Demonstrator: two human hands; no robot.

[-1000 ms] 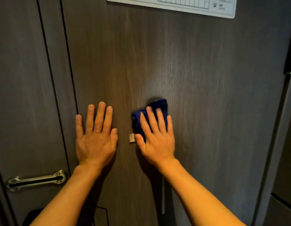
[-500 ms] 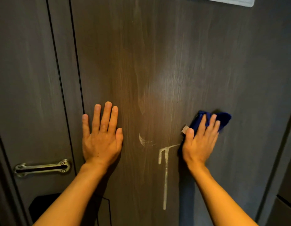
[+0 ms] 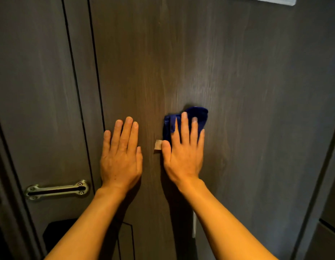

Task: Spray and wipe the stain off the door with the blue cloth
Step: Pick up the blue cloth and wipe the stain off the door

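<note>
A dark wood-grain door (image 3: 228,76) fills the view. My right hand (image 3: 183,154) lies flat on it at mid height and presses a folded blue cloth (image 3: 198,117) against the wood; the cloth shows above my fingers, and its small pale tag (image 3: 158,145) sticks out by my thumb. My left hand (image 3: 120,156) rests flat on the door with spread fingers, just left of the right hand, holding nothing. A short pale streak of the stain (image 3: 194,225) shows below my right forearm; my right hand and arm cover the rest.
A metal latch bar (image 3: 56,189) is fixed to the panel at lower left, with a dark lock body (image 3: 58,233) beneath it. A white sign (image 3: 273,0) hangs at the door's top right. The door's edge and frame (image 3: 324,166) run down the right side.
My right hand has swept the cloth from the right back toward the left, over the spot where the pale stain showed. The left hand has stayed in place.
</note>
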